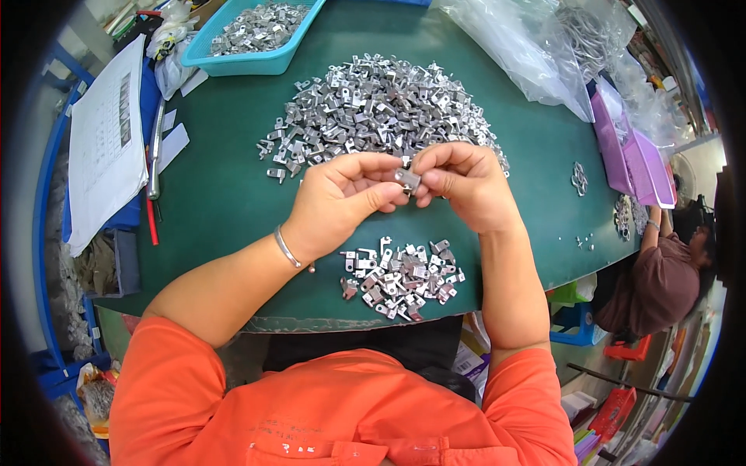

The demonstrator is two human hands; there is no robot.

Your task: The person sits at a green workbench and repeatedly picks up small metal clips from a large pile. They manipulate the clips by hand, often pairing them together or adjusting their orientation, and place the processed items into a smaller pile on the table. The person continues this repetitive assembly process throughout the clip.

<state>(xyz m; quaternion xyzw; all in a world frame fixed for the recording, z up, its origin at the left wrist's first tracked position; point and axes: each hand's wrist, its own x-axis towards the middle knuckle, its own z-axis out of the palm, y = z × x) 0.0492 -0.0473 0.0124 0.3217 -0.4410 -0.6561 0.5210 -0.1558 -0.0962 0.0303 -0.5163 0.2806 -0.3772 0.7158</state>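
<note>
Loose metal parts crowd a green counter [210, 175] in a workshop, where a large heap [381, 105] fills the upper middle of the frame and a smaller pile [404, 279] sits near the counter's front edge. A turquoise basket [241, 65] of similar parts stands at upper left, with paper sheets [105, 147] and a metal rod [155, 159] along the left side. Clear plastic bags [528, 54] spread across the upper right, above a purple basket [649, 167], while another person [664, 279] appears at the far right. The worker's hands block part of the large heap's lower edge from view.

Between the two piles, a small gray metal piece [407, 179] is raised at the center, right at the fingertips. The right hand [466, 182] pinches its right end between thumb and forefinger; the left hand [342, 198], fingers curled, closes thumb and forefinger about its left end.
</note>
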